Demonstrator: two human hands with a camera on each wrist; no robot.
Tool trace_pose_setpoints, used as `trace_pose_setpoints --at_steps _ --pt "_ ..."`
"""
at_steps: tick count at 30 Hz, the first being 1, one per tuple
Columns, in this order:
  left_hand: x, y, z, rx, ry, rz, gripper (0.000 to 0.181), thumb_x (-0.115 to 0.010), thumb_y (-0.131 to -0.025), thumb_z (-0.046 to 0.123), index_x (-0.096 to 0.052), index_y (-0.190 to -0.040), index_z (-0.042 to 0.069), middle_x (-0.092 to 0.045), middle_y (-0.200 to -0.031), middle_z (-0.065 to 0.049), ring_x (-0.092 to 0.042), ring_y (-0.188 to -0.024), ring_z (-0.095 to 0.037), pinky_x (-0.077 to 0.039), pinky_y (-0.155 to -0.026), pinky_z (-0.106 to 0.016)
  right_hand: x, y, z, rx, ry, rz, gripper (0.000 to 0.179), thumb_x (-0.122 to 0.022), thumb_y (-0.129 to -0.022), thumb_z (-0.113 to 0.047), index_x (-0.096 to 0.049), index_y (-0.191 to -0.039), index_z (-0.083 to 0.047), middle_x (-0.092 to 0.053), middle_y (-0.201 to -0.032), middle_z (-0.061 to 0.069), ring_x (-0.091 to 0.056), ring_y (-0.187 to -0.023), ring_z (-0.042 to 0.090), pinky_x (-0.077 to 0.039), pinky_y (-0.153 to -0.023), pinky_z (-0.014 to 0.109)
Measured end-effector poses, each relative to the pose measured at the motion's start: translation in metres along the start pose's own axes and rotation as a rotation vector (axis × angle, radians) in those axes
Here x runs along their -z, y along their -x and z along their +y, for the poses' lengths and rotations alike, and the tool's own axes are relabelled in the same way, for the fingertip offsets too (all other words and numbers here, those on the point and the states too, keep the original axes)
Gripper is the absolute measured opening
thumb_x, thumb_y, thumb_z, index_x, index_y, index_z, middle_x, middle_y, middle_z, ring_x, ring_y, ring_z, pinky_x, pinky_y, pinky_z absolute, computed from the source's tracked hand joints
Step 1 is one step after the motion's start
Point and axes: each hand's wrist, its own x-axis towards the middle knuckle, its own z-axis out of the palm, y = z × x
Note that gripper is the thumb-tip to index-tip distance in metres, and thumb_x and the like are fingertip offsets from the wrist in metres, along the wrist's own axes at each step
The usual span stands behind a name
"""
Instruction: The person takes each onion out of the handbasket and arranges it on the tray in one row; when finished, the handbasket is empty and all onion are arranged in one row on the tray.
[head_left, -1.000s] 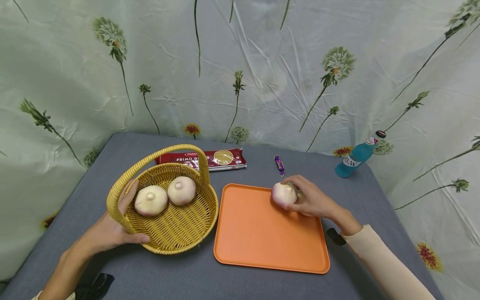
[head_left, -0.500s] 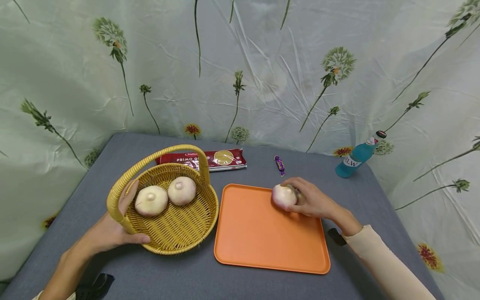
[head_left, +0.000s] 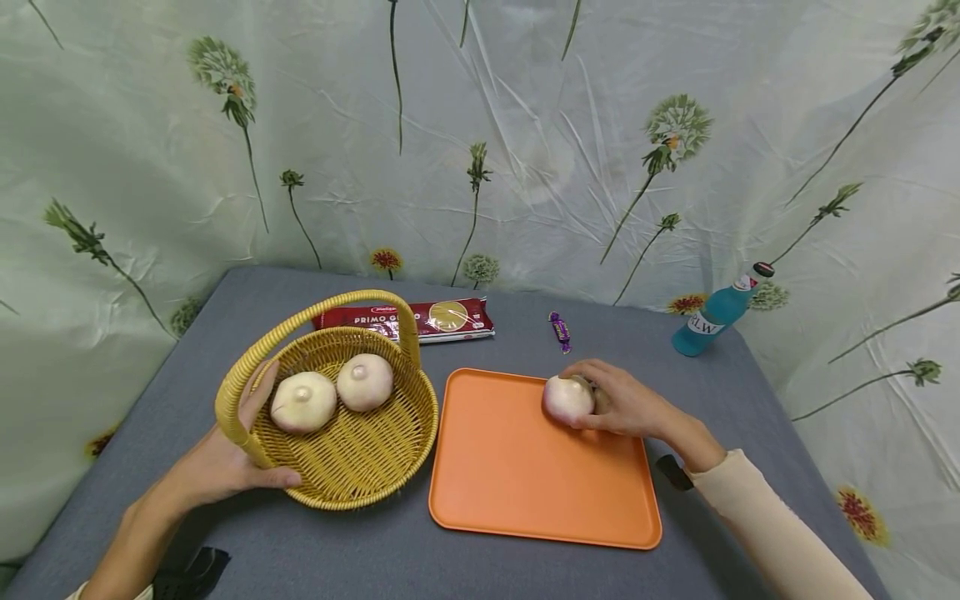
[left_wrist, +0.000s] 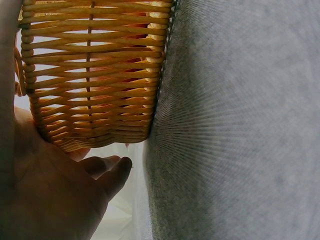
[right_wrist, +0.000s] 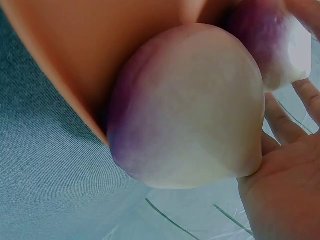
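Note:
My left hand (head_left: pixel 213 471) grips the side of a yellow wicker basket (head_left: pixel 352 462), thumb at the near rim. Inside lie two pale turnips, one on the left (head_left: pixel 303 402) and one on the right (head_left: pixel 365 382). In the left wrist view the woven wall (left_wrist: pixel 95 75) rises beside the palm. Over an orange tray (head_left: pixel 525 475), my right hand (head_left: pixel 630 404) holds a white-and-purple turnip (head_left: pixel 567 399) between thumb and fingers at the back edge. The right wrist view shows another turnip (right_wrist: pixel 190 110) close by the palm, mostly hidden under the hand from above.
A red pasta packet (head_left: pixel 457 319) lies behind the basket. Behind the tray is a purple wrapped candy (head_left: pixel 559 332). A teal bottle (head_left: pixel 712 318) stands at the back right of the grey table (head_left: pixel 360 558), before a flowered curtain (head_left: pixel 525 167).
Both hands stay where they were, the left at the basket and the right at the turnip. The turnip in the right hand has tilted slightly.

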Motion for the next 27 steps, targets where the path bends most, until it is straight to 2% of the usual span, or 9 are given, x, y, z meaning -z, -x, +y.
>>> trace_pose_setpoints --at_steps 17,27 --pt "0.0006 0.0001 0.0007 -0.002 0.006 -0.008 0.149 -0.098 -0.054 0.020 0.005 -0.161 0.006 -0.001 -0.164 -0.029 0.004 -0.150 -0.003 -0.002 -0.107 -0.004 0.0009 -0.0010 0.0002 0.018 0.020 -0.013 0.060 -0.084 -0.081 -0.029 -0.059 -0.132 -0.011 -0.059 -0.131 0.010 -0.056 -0.121 0.030 -0.048 -0.099 0.054" --pt "-0.0004 0.0010 -0.0014 0.026 -0.006 -0.013 0.149 -0.097 -0.055 0.021 0.006 -0.161 0.007 -0.003 -0.164 -0.031 0.004 -0.147 0.006 -0.003 -0.106 -0.002 0.0027 -0.0021 -0.0004 0.028 0.027 -0.011 0.061 -0.084 -0.080 -0.030 -0.058 -0.133 -0.011 -0.059 -0.131 0.010 -0.056 -0.120 0.030 -0.048 -0.098 0.055"
